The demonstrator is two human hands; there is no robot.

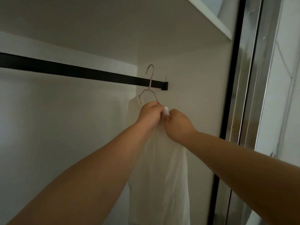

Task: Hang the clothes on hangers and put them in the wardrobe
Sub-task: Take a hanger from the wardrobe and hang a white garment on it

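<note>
A thin pink hanger (pixel 151 78) has its hook raised across the black wardrobe rail (pixel 81 71), near the rail's right end; whether the hook sits on the rail I cannot tell. A white garment (pixel 162 168) hangs from the hanger, one shoulder draped at its left end. My left hand (pixel 150 116) grips the hanger's right arm. My right hand (pixel 177 125) pinches the garment's white fabric at the hanger's right end, beside the left hand. The hanger's lower part is hidden behind both hands.
The rail ends in a black bracket (pixel 164 86) on the white side wall. A white shelf (pixel 211 17) runs overhead. A dark-framed sliding door with a reflective panel (pixel 246 95) stands at the right. The rail to the left carries nothing.
</note>
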